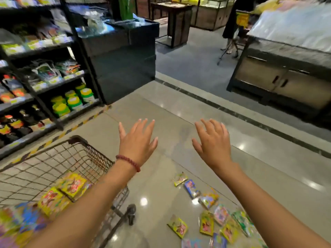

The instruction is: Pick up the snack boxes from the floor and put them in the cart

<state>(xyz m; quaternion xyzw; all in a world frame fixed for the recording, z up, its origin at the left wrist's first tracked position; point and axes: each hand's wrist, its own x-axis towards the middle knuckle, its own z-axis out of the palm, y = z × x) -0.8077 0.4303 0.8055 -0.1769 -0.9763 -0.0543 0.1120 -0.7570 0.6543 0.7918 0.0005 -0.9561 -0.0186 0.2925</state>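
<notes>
Head view, the only one. Your left hand, red bead bracelet at the wrist, and your right hand are both stretched out ahead of you, palms down, fingers apart and straight, gripping nothing.

The small colourful cardboard snack boxes lie scattered on the glossy grey tile floor, below your right forearm, low right of frame. One yellow-green box lies nearest the cart. The dark wire shopping cart stands under your left arm, with several yellow boxes already inside.

Judgement: partway through; many boxes left. Bend down, take the yellow-green box first, pinching it across its short edges, then carry it over the rim and set it down flat. Mind the cart's caster wheel, since a knock could roll the cart.

Black store shelves of packets stand at left.
</notes>
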